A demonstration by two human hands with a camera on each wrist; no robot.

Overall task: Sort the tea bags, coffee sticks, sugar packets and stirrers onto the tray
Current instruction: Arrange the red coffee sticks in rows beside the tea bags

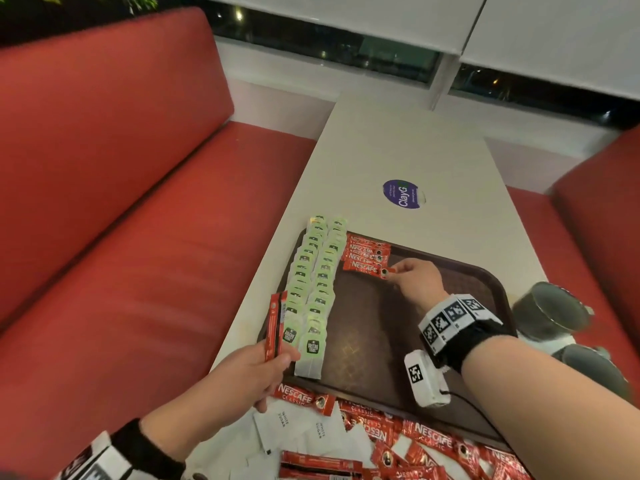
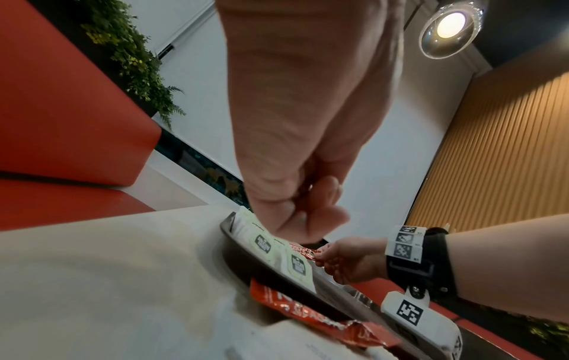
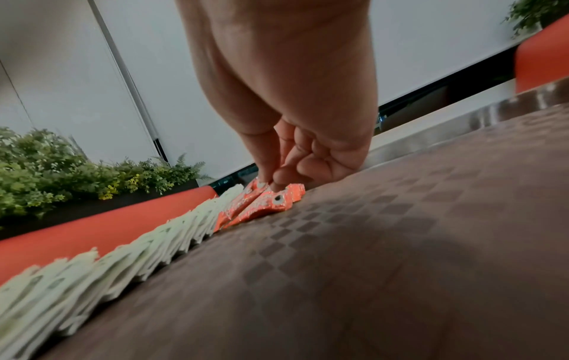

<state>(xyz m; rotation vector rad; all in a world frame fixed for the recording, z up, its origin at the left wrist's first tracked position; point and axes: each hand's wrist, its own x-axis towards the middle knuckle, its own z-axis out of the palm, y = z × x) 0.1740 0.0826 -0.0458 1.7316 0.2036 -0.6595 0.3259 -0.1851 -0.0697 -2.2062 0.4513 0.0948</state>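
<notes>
Pinching glossy red coffee stick [image 1: 367, 268] on textured brown tray [image 1: 363, 341]: right hand [image 1: 417, 278]; left hand [image 1: 249, 375] grips two sticks [image 1: 275, 323].

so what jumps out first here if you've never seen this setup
Two long overlapping rows of green tea bags run along the left edge of the brown tray. Beside them the right hand pinches a red coffee stick onto a short stack, while the left hand holds spare sticks.
</notes>
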